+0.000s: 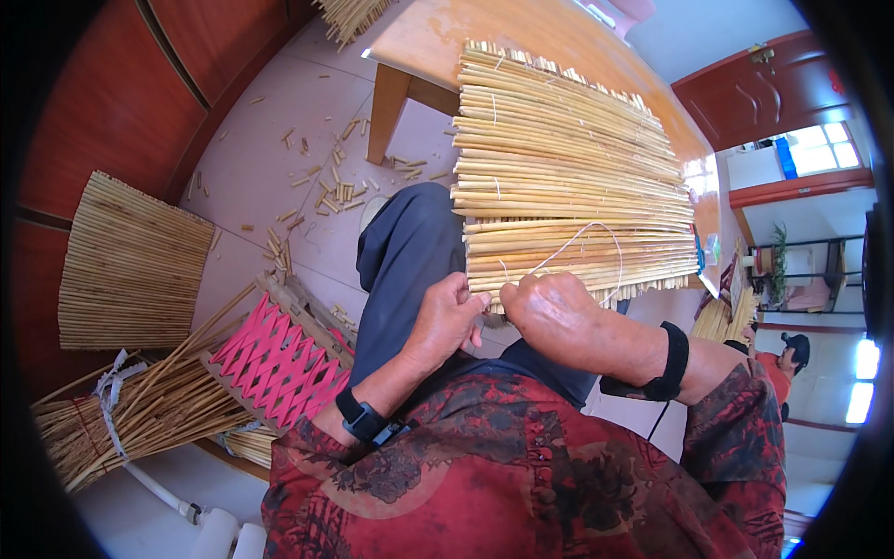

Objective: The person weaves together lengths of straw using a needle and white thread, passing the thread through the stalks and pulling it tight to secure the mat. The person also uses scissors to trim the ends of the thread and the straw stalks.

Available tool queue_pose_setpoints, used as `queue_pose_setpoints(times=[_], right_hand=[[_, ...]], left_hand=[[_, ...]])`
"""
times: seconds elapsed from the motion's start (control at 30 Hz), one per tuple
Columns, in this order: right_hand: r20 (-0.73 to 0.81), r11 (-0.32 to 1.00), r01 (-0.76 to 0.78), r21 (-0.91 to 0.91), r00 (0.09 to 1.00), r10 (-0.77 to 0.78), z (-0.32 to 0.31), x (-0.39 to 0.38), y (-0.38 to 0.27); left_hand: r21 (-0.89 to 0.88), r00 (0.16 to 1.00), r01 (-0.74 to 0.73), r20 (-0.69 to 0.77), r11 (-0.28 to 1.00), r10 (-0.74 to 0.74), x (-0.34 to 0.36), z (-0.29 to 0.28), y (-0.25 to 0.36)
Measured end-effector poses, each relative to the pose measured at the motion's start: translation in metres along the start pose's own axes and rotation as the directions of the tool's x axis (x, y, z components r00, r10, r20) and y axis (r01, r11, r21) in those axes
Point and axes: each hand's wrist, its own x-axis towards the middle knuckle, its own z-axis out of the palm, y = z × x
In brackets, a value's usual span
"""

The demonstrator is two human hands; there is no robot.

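Red shirt [521,456] below, hands [551,310] (thread [619,247] looped) touch mat [568,158].

both hands are held close to each other in front of the body. the left hand [440,319] is bent at the fingers, and its thumb and first finger are brought near each other. the right hand [551,309] is curled up, with its back turned up and its fingertips hidden. the left forearm [393,380] is pointed up and inward. the right forearm [626,350] is brought across from the right side.
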Motion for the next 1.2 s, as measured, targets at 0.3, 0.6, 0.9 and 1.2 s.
queue_pose_setpoints(times=[0.3,0.6,0.9,1.2], right_hand=[[-0.12,0.991,0.067,0.119,0.991,-0.053,0.02,0.008,-0.003],[-0.211,0.994,0.021,-0.11,0.976,-0.044,0.022,-0.012,-0.004],[-0.162,1.0,0.009,-0.025,0.987,-0.013,0.026,-0.007,-0.008],[-0.122,0.996,-0.048,0.076,0.991,0.057,0.027,-0.004,-0.01]], left_hand=[[0.071,1.0,-0.006,0.002,0.997,0.006,0.003,0.001,0.002],[0.107,0.986,0.06,0.15,0.993,-0.076,0.001,-0.002,0.012],[0.057,0.988,0.045,0.145,0.997,-0.053,0.01,-0.004,0.0],[0.04,0.991,0.022,0.13,0.999,-0.027,0.007,-0.002,0.001]])
